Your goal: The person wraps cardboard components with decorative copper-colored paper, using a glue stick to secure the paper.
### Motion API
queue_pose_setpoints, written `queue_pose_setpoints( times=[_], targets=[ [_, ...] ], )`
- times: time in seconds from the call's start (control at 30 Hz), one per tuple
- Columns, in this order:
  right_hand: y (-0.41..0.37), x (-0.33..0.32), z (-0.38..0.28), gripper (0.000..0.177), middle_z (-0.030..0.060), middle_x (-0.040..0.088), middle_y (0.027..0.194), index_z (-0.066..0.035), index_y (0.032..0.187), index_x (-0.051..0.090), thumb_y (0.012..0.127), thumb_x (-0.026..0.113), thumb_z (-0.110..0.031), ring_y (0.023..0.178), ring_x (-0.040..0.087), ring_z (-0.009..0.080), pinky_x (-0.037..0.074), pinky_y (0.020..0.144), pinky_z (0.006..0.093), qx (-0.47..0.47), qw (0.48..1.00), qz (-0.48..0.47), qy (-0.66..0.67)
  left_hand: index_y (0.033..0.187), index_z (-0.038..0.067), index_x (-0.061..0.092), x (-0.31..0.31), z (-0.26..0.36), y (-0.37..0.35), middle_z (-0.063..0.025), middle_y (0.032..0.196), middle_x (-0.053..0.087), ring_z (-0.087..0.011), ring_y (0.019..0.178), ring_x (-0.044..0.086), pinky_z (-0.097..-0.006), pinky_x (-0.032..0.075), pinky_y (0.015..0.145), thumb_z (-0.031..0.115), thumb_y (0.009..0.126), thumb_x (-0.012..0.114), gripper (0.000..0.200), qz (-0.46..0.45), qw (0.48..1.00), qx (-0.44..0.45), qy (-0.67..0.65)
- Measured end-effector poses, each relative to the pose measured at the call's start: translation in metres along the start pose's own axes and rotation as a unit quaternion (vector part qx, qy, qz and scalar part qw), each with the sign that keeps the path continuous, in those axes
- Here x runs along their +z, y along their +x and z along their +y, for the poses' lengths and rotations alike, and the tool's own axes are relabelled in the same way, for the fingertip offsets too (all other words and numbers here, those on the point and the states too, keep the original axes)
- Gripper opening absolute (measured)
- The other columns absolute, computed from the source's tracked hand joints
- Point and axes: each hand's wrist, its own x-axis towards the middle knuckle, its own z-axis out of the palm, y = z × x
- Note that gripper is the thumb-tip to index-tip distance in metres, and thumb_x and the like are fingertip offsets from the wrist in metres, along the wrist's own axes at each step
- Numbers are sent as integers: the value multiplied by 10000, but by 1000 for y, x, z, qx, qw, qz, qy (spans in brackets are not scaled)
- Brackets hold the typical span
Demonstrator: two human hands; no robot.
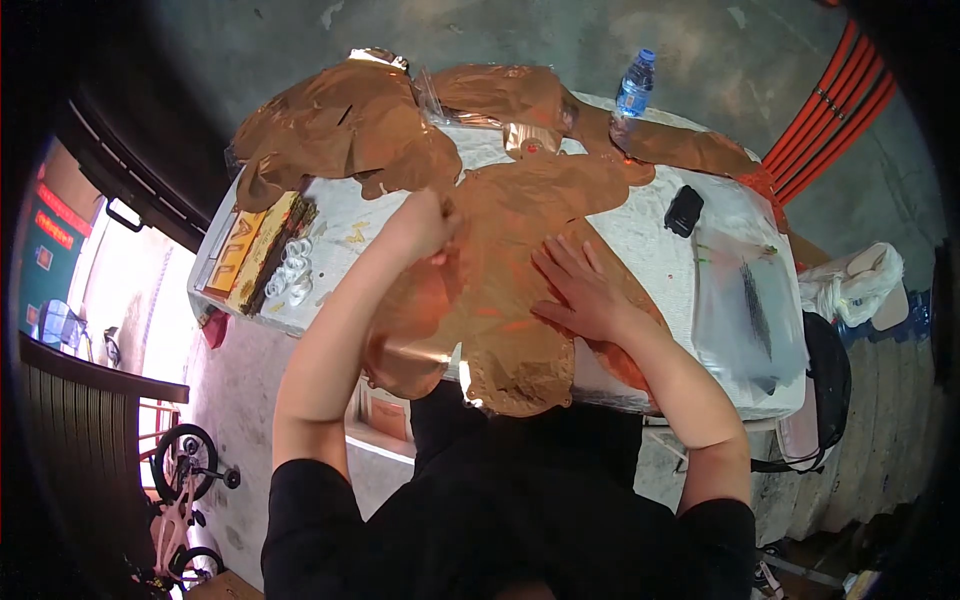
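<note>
A flat, copper-coloured foil balloon (510,250) is spread out in front of me, its lower end hanging over the near table edge. My right hand (585,290) lies on its right part, fingers stretched out and holding nothing. At the foil's upper left edge is my left hand (428,228), curled closed; what its fingers grip, if anything, is hidden. Just beyond that hand lies another crumpled copper foil balloon (345,125). More copper foil (500,92) sits along the far side of the table.
On the white-covered table (345,235) are rolls of white ribbon (290,272), a yellow-and-brown stack (250,255), a black object (684,210) and clear plastic sleeves (745,305). A water bottle (635,85) stands at the far edge. Orange pipes (835,110) rise at the far right.
</note>
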Motion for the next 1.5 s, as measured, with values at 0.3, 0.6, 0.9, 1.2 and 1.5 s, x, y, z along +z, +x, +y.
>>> queue_pose_setpoints(
  times=[0.3, 0.6, 0.9, 1.2, 1.5],
  targets=[
    [1, 1, 3, 761, 200, 196, 1519, -45, 1439, 298, 858, 597, -434, 1431, 129, 315, 73, 1149, 478, -5, 1000, -3, -1, 920, -20, 639, 20, -27, -155, -42, 696, 654, -114, 644, 644, -247, 516, 574, 241, 942, 568, 272, -232, 956, -57, -169],
    [-2, -6, -9, 703, 177, 199, 1524, -59, 1449, 282, 893, 569, -379, 1431, 145, 287, 80, 1154, 459, 5, 999, -10, -35, 1246, -25, 501, 108, -29, -185, -50, 1084, 604, -110, 1015, 532, -262, 421, 893, 156, 998, 424, 317, -69, 892, 9, -446],
    [0, -5, -7, 704, 177, 186, 1528, -70, 1458, 261, 913, 507, -442, 1434, 130, 288, 46, 1150, 485, 9, 997, -19, -69, 1130, -22, 529, 110, -28, -177, -76, 985, 628, -137, 833, 614, -282, 518, 734, 223, 1014, 392, 304, -108, 850, -60, -512],
    [0, -5, -12, 709, 179, 183, 1529, -73, 1467, 243, 911, 523, -412, 1438, 113, 290, 33, 1147, 488, 22, 997, -29, -67, 1025, -10, 586, 117, -27, -172, -41, 886, 649, -101, 764, 619, -248, 529, 646, 196, 976, 513, 223, -93, 865, -25, -493],
    [-1, -5, -7, 678, 179, 186, 1530, -51, 1456, 263, 928, 505, -402, 1437, 119, 289, 18, 1145, 479, 36, 999, -10, -15, 1123, -14, 592, 124, -40, -173, -29, 929, 643, -88, 762, 614, -231, 532, 621, 168, 975, 510, 249, -87, 843, -25, -530]
  ],
)
